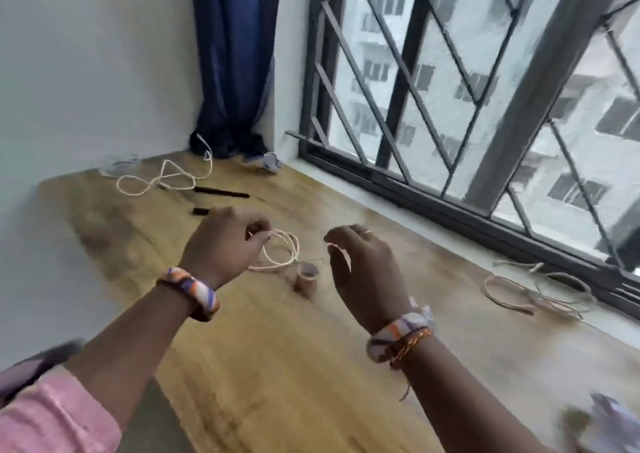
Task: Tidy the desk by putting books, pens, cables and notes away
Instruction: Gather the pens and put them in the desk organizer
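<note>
I was mid cable-coiling: my left hand (225, 244) pinched the thin white looped cable (282, 255) above the wooden bench (277, 366), my right hand (360, 265) hung empty with fingers loosely curved, and next I judged it should take the loop's free side.

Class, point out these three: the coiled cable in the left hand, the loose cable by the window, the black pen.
coiled cable (281, 252), head view, loop's right side.
loose cable (519, 291), head view, its tangle.
black pen (223, 192), head view, mid-barrel.

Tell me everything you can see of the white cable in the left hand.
The white cable is thin, pale and cord-like, gathered into a loose coil of a few loops. The left hand pinches it at the top, so the coil hangs just above the wooden desk, beside a small brownish roll. Its ends are blurred.
</note>
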Action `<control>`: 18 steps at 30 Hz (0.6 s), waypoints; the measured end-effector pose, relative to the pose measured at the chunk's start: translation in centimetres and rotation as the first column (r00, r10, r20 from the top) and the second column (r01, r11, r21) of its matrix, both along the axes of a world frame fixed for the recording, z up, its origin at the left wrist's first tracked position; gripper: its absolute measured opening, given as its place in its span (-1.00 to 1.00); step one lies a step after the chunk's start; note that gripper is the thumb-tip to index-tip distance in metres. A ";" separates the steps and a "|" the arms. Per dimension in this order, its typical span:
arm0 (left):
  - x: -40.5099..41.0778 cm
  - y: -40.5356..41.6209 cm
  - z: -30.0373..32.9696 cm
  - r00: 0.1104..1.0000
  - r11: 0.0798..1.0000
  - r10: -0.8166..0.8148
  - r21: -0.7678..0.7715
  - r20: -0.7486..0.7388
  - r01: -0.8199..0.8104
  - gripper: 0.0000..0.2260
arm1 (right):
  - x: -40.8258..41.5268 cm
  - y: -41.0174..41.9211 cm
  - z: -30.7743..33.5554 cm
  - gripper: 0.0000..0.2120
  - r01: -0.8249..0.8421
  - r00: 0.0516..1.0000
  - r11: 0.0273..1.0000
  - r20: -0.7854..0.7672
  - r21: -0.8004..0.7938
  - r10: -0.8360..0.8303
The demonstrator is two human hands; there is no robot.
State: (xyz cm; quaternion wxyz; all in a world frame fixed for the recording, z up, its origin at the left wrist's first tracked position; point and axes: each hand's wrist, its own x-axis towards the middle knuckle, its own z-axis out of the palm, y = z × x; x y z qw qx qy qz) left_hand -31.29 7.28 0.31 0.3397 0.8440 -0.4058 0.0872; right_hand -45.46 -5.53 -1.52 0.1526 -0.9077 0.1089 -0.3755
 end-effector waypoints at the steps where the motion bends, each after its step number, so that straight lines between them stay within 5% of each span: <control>1: 2.2 0.9 -0.2 0.999 0.999 0.043 0.011 -0.004 -0.042 -0.94 | 2.2 0.5 -0.1 -0.85 -0.035 0.999 0.999 -0.022 0.007 0.035; 10: 23.6 3.6 -4.0 0.953 0.948 0.281 0.185 -0.116 -0.257 -0.87 | 23.0 3.3 -4.8 -0.68 -0.168 0.897 0.986 -0.417 -0.009 0.149; 18: 32.6 -2.7 -8.1 1.000 0.866 -0.022 0.500 0.002 0.018 -0.63 | 32.7 2.5 -8.3 -0.49 -0.208 0.798 0.971 -0.595 -0.116 0.100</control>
